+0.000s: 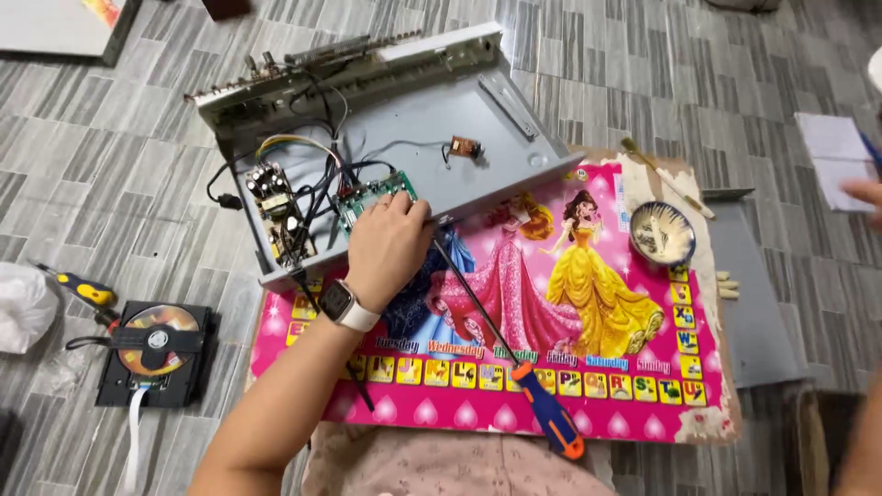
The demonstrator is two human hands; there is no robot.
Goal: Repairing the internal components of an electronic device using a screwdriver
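Grey striped floor tiles [643, 64] carry a pink poster mat [551, 386] and an opened metal player chassis [478, 119] at 11 o'clock. The screwdriver [501, 344] lies with its long axis running from 5 to 11 o'clock, tip toward the chassis. The left hand [386, 243], wrist bent, fingers curled, presses the green circuit board [372, 195]. The right hand [868, 195] is barely visible; I cannot tell its grip.

The matt grey metal chassis [478, 119] lay upper centre on a glossy pink plastic mat [588, 386], over streaked grey floor tiles [110, 165].
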